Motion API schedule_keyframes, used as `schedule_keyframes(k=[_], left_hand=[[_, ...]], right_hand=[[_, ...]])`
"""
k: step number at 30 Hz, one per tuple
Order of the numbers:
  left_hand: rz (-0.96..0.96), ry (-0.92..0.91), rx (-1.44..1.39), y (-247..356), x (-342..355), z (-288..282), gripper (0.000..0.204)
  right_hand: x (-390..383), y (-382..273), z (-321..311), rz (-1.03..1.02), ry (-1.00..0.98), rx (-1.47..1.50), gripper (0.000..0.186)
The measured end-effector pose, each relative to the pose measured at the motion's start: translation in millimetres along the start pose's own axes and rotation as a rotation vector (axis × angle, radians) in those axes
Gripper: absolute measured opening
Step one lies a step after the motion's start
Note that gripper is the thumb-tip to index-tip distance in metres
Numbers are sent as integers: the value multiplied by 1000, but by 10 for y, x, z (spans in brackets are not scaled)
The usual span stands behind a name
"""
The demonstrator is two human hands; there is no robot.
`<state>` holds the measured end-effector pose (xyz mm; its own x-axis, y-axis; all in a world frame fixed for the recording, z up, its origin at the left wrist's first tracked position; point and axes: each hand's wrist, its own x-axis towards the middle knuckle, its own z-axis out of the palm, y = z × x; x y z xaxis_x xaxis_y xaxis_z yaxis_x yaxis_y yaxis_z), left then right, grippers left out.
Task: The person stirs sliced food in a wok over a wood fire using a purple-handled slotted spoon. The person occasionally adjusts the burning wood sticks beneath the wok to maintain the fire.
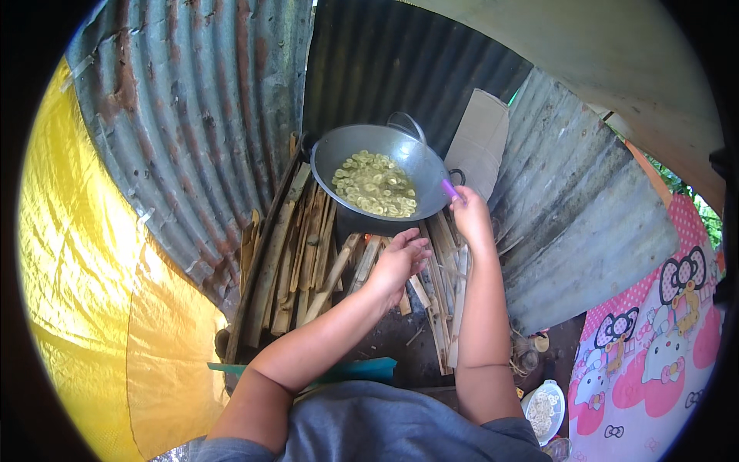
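A wide metal wok (327, 146) sits over the firewood, with many pale ring-shaped slices (377, 183) in a bubbling, oily-looking liquid. My right hand (471, 215) is closed around the purple handle (449, 189) of a utensil at the wok's right rim; its working end I cannot make out. In front of the wok, over the wood, my left hand (396, 266) holds nothing, its fingers loosely bent and apart. A thin, clear curved piece (408, 125) rises at the wok's far rim; I cannot tell what it belongs to.
Split firewood (308, 246) lies under and before the wok, with a small orange glow beneath. Corrugated metal sheets (200, 131) and a cardboard piece (479, 142) surround it. A white bowl of pale bits (545, 412) stands lower right, beside a pink patterned cloth (654, 346). Yellow sheeting (85, 292) hangs left.
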<state>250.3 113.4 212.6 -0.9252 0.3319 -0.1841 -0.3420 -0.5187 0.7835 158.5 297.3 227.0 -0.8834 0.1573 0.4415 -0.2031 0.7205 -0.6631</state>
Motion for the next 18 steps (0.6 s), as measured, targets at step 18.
schedule_keyframes(k=[18], left_hand=[[-45,-40,-33,-78,-82,75,45]], right_hand=[[-924,-875,-579,-169,-156,-380,29]])
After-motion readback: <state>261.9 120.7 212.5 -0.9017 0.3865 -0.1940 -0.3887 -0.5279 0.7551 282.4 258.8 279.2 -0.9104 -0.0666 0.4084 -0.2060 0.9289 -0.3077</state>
